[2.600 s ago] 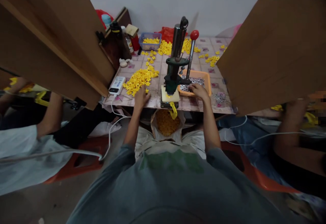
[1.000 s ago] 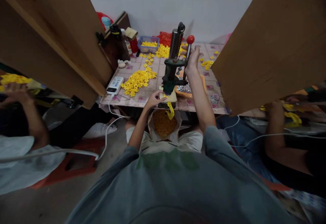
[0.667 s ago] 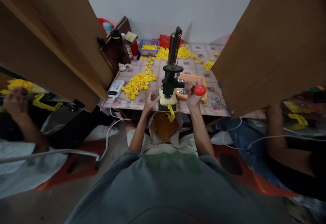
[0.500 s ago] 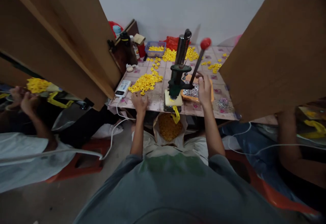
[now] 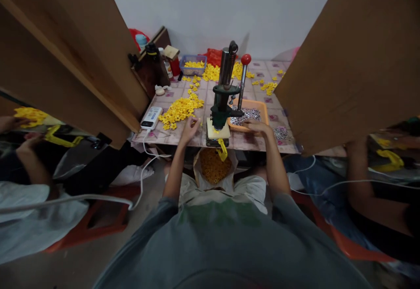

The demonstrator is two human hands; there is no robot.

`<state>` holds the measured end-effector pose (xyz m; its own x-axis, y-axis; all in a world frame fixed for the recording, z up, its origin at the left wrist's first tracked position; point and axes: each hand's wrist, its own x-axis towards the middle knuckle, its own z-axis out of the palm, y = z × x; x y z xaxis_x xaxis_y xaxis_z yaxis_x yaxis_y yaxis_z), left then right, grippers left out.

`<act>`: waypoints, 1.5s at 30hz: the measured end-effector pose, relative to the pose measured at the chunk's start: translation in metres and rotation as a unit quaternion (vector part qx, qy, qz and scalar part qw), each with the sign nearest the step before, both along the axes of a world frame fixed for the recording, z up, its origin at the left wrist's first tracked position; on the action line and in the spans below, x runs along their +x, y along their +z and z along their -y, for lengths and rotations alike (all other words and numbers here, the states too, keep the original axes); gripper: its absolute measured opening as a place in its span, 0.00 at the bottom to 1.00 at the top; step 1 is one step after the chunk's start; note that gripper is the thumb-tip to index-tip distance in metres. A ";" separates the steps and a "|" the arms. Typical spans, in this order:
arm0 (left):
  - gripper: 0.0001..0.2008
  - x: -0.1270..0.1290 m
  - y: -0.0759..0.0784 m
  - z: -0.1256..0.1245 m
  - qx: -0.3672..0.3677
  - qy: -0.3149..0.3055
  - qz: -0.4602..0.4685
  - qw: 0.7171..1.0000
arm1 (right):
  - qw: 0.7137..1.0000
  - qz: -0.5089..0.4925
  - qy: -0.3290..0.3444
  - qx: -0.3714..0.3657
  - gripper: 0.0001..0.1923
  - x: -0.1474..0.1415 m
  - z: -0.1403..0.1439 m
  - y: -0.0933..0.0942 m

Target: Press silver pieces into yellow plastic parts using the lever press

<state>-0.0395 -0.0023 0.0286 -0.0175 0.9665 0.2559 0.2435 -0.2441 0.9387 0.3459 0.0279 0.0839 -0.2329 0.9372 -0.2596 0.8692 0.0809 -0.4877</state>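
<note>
My left hand [image 5: 189,131] is raised off the table beside the pile of yellow flower-shaped pieces [image 5: 180,109]. Its fingers are pinched, with a bit of yellow showing between them. My right hand [image 5: 260,127] reaches across the front edge of an orange tray [image 5: 264,113] of small shiny metal parts [image 5: 251,114]. Its fingers stretch flat toward the press, and I see nothing held in them. Between both hands stands a dark green hand press [image 5: 221,105] with a red-knobbed lever [image 5: 243,81]. A yellow strip [image 5: 222,149] hangs from its pale base plate [image 5: 213,130].
An open bag of yellow pieces [image 5: 215,168] sits below the table edge. A white power bank [image 5: 152,118] with a cable lies at left. Behind are a blue basket [image 5: 193,71] and more yellow flowers. Brown boards [image 5: 348,61] flank me; other people sit on both sides.
My left hand has lifted from the flower pile and moved right toward the press. My right hand has come down from the lever side to the tray's front edge. The lever stands more upright.
</note>
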 end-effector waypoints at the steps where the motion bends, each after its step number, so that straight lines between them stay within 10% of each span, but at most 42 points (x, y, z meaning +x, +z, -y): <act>1: 0.18 0.016 -0.004 -0.001 -0.015 -0.016 0.071 0.997 | 1.000 -0.011 0.005 0.003 0.19 0.002 0.000 -0.001; 5: 0.28 0.054 -0.021 0.001 -0.008 -0.005 0.182 0.983 | 0.992 -0.062 -0.033 0.107 0.20 0.006 0.012 -0.007; 12: 0.29 0.053 -0.026 0.002 0.027 -0.051 0.119 0.991 | 0.932 -0.070 -0.077 0.346 0.18 -0.033 0.045 -0.021; 19: 0.26 0.050 -0.028 0.000 0.007 -0.074 0.066 0.995 | 0.914 -0.129 0.008 0.384 0.17 -0.109 0.084 -0.050; 25: 0.28 0.039 -0.022 0.005 0.006 -0.162 0.052 0.985 | 0.903 -0.162 0.062 0.394 0.19 -0.118 0.101 -0.055; 38: 0.24 0.039 -0.007 0.014 0.005 -0.202 0.042 0.978 | 0.925 -0.014 0.163 0.343 0.24 -0.103 0.111 -0.028; 41: 0.27 0.041 -0.007 0.016 -0.020 -0.182 0.053 0.982 | 0.912 -0.097 -0.008 0.399 0.31 -0.099 0.097 -0.003; 45: 0.29 0.046 -0.009 0.016 -0.015 -0.165 0.061 0.984 | 0.828 -0.342 -0.193 0.400 0.43 -0.098 0.004 0.071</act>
<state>0.0061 -0.0179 0.0200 0.2703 0.9317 0.2427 0.0401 -0.2628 0.9640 0.2480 0.0235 0.1553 0.2872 0.7850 0.5489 0.4484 0.3962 -0.8012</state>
